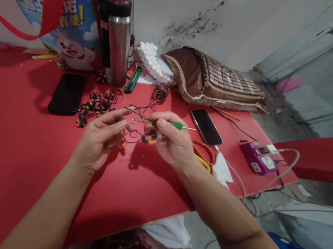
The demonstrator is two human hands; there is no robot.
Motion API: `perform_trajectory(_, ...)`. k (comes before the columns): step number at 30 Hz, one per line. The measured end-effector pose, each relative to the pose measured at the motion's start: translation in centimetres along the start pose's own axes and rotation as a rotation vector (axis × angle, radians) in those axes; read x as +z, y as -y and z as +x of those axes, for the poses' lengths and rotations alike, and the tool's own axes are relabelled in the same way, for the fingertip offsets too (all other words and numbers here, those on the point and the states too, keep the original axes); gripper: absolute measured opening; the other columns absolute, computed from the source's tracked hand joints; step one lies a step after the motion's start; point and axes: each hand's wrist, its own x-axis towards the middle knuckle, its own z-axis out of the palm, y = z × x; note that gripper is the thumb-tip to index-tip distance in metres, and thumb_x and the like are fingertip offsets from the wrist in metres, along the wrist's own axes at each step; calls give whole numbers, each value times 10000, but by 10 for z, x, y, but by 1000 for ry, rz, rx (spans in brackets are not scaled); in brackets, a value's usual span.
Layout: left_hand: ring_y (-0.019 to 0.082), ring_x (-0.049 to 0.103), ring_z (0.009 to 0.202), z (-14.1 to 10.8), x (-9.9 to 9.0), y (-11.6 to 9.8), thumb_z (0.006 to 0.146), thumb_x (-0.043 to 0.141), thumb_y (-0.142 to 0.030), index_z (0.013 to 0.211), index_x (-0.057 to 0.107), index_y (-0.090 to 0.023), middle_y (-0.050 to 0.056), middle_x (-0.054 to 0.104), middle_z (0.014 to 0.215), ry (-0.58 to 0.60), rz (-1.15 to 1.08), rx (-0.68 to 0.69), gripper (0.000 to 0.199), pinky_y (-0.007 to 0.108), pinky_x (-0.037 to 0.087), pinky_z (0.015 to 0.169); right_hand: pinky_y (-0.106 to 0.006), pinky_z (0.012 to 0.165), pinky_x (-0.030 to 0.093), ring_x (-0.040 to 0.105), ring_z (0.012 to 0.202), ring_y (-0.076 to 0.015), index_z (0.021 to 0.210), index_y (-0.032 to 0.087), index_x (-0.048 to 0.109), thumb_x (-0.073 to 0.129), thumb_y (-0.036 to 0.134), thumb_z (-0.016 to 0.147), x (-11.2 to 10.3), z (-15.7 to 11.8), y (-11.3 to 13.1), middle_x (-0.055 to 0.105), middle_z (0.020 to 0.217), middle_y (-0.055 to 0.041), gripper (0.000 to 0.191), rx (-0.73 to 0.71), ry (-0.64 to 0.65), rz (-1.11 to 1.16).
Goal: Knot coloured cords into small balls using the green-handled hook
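My right hand (173, 138) pinches a crochet hook by its green handle (175, 124), its thin metal shaft pointing left towards my other hand. A small crocheted piece (149, 137) in orange, black and purple hangs just below, against the right fingers. Dark yarn (137, 111) runs from the hook to the stretched index finger of my left hand (105, 134), whose other fingers are curled around the strand. Loose purple and orange loops dangle between the hands. Behind them lie a multicoloured yarn ball (160, 93) and a heap of similar crocheted pieces (95, 106).
On the red table (18, 165) lie a black phone (67, 94), a charging phone (206, 127), orange scissors (204, 152) and a green cutter (133, 80). A steel flask (117, 35), printed bag (78, 46) and brown cushion (216, 76) stand behind. Cables trail from a purple box (258, 158).
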Motion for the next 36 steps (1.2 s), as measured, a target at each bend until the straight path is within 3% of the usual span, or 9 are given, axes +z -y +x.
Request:
perform_trajectory(4,105,689,652,-3,4,5,728,1021,-158,1132,932,-212,75,851,875,12,-3,-1,417,145,478,517,-257,672,634,800,757,-135,871,333,887,1026,467,735,1,1,-2,857,809,40,236,48,-42,-16)
perform_trajectory(6,79,662,607,-4,7,7,743,1019,-162,1151,924,-198,89,867,944,16,-36,-26,420,126,456,488,-249,614,583,765,704,-133,864,325,887,1034,480,704,2,0,-2,849,784,39,267,72,-72,-25)
perform_trajectory(9,18,468,446,-4,8,6,822,946,-165,1164,901,-137,87,850,936,15,-135,-97,346,129,351,396,-269,613,558,726,683,-138,867,313,881,1019,481,714,4,-3,-1,847,793,29,266,128,-105,-42)
perform_trajectory(15,162,717,666,3,4,4,980,677,-148,1185,817,-74,116,799,868,-95,-347,-296,259,213,557,548,-302,640,553,668,700,-144,844,326,872,1018,484,712,9,-8,-1,836,824,27,252,187,-120,-54)
perform_trajectory(19,171,742,701,2,4,8,907,769,-130,1236,798,-85,97,809,880,-66,-367,-249,334,229,572,584,-281,617,507,603,657,-116,863,326,887,1025,477,728,9,-8,-4,823,812,32,246,179,-127,-43)
perform_trajectory(22,143,729,720,-2,6,12,756,916,-63,1289,774,-136,70,832,982,-3,-304,-191,556,209,561,607,-267,573,443,540,614,-105,901,327,885,1010,479,757,7,-6,-6,732,707,51,244,152,-157,-48)
perform_trajectory(25,144,746,818,-6,10,18,703,966,-23,1344,743,-203,37,825,1046,-10,-200,-137,703,208,569,681,-261,558,413,516,607,-103,939,327,881,994,474,773,6,-5,-9,682,679,55,249,129,-192,-56)
perform_trajectory(30,125,743,855,-7,16,29,706,950,7,1336,728,-211,-19,788,928,-126,-119,-73,703,208,596,803,-280,618,492,590,679,-116,959,304,876,981,463,773,12,-8,-14,796,834,16,266,119,-237,-93)
perform_trajectory(36,113,744,792,-5,16,26,640,937,35,1253,728,-187,-38,789,816,-156,-131,-32,685,209,625,810,-264,606,482,514,594,-82,935,286,885,967,401,790,19,-12,-13,718,707,50,202,114,-250,-78)
